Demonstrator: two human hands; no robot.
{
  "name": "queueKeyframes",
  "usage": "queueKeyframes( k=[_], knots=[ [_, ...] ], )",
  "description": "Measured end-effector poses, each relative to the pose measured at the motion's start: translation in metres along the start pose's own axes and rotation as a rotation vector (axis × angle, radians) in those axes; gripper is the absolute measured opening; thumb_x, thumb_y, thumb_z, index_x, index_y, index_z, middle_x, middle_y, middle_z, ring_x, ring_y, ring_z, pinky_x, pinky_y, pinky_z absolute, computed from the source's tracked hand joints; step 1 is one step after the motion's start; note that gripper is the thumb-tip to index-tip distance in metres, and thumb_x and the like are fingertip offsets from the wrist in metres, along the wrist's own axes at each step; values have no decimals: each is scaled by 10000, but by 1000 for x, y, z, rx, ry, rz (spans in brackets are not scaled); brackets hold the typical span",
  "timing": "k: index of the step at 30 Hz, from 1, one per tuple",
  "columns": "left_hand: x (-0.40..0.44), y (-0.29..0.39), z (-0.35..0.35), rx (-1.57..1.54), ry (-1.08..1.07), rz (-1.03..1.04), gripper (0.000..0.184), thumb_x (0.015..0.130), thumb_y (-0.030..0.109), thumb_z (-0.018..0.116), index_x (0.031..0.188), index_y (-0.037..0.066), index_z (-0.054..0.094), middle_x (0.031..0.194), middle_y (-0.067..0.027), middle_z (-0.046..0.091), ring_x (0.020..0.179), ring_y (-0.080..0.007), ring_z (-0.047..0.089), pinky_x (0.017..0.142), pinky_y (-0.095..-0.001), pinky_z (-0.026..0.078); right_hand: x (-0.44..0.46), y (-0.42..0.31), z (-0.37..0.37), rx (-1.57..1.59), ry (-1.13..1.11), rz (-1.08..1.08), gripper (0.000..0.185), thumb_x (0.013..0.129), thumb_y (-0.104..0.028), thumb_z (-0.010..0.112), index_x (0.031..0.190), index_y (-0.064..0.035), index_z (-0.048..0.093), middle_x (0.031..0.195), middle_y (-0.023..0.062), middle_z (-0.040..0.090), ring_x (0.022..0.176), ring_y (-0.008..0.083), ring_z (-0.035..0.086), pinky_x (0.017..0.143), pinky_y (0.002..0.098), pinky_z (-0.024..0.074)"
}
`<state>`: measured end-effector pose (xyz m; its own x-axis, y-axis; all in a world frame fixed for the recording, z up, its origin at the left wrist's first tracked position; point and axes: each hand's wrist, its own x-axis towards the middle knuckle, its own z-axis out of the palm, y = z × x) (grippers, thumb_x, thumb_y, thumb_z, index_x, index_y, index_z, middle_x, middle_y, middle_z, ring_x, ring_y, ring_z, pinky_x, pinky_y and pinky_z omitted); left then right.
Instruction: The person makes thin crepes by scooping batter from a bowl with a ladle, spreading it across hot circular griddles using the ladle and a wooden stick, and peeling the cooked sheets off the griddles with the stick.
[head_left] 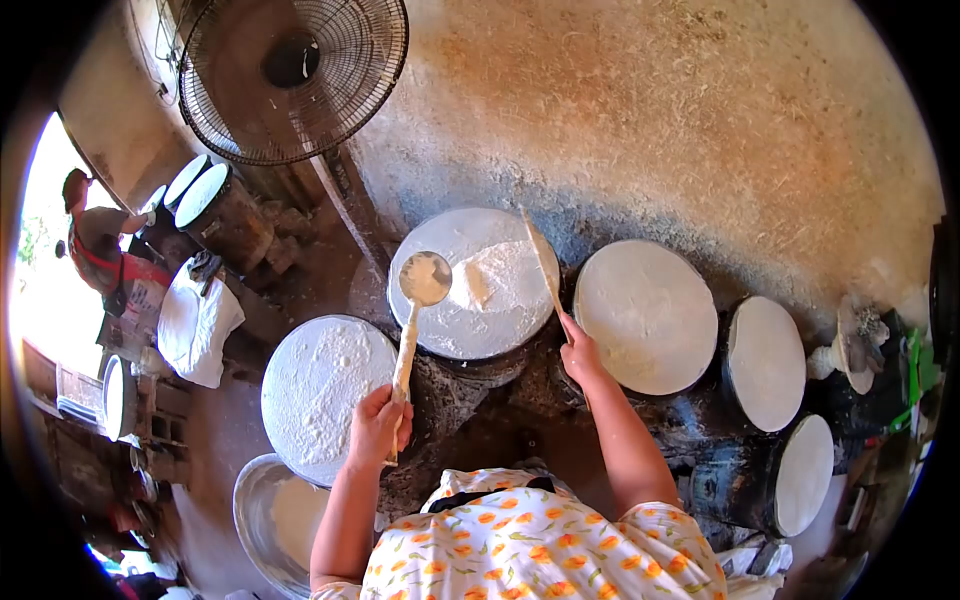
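Observation:
My left hand (376, 428) is closed around the pale, wrapped handle of a ladle (426, 277). The ladle's round bowl holds some whitish stuff and hangs over the left part of the middle round griddle (455, 335). In my right hand (582, 354) is a long, flat wooden spatula (541, 258), its blade angled up across that griddle's right edge. A lumpy whitish patch (490, 283) lies on the griddle between the two tools. Left of my left hand is another white-coated griddle (325, 395); to the right of the spatula sits a third (648, 318).
A metal basin (252, 520) with pale liquid stands at lower left. Further white-topped drums (767, 363) line the right. A large fan (292, 70) rises at upper left, against a stained wall (650, 120). Another person (105, 240) works by drums at far left.

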<state>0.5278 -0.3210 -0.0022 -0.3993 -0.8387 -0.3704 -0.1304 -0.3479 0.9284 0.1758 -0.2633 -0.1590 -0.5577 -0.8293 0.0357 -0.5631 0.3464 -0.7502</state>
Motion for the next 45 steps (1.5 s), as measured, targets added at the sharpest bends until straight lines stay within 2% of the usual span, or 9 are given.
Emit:
queueKeyframes(
  k=[11,13,17,21,25,29,33,41,45],
  knots=[
    [55,3,3,192,72,-14,97,830,30,432,776,8,510,548,-61,484,376,-140,441,344,-284,338,-84,-10,-49,182,-353,-85,583,772,24,480,1314,-192,493,1236,165,558,1101,321,565,887,328,467],
    [57,3,9,224,88,-46,87,832,31,435,797,7,510,574,-62,494,388,-140,452,343,-285,352,-87,8,-32,255,-292,-17,574,767,55,477,1321,-93,480,1281,120,560,1155,170,543,908,239,417],
    [41,5,29,282,91,-230,77,843,42,446,858,5,511,629,-61,512,426,-143,482,349,-292,391,-100,7,17,346,-97,-89,641,736,6,491,1342,-202,476,973,100,668,714,152,598,661,266,478],
    [14,-5,48,-66,96,-268,91,863,56,446,836,2,513,627,-81,516,442,-149,485,364,-296,389,-123,-52,12,700,-638,419,717,739,40,437,1388,-264,424,571,-34,462,418,84,402,395,253,360],
    [-2,-15,-2,-813,-12,-296,174,884,71,459,981,-57,526,716,-76,495,412,-100,397,350,-261,361,-118,-58,13,491,-478,81,662,762,41,429,1376,-206,440,673,-18,516,487,103,452,474,238,404],
    [-61,21,-16,-744,-83,-134,265,899,100,466,1098,-69,514,708,-59,475,413,-74,380,335,-226,348,-106,-103,-40,312,-209,-361,582,770,45,489,1323,-136,491,1161,118,630,849,226,659,713,305,509],
    [-73,19,-4,-641,40,-90,339,908,111,458,1189,-78,470,684,-23,432,413,-44,357,330,-184,332,-82,-104,-43,293,-16,-393,540,791,73,468,1299,-108,507,1240,165,570,1109,254,587,836,281,476],
    [-115,24,-37,-860,11,40,359,897,67,460,1202,-122,434,650,-27,447,344,-40,370,259,-207,305,-112,-36,-16,-585,-519,-11,629,793,-4,474,1379,-222,401,1081,225,618,878,376,635,724,413,523],
    [-159,25,-84,-802,194,334,413,900,107,502,1235,-112,402,691,-67,478,350,-48,385,264,-192,311,-152,-27,-29,-294,-587,-3,588,797,-16,470,1346,-226,458,1103,215,616,845,326,656,722,378,519]
  ],
)
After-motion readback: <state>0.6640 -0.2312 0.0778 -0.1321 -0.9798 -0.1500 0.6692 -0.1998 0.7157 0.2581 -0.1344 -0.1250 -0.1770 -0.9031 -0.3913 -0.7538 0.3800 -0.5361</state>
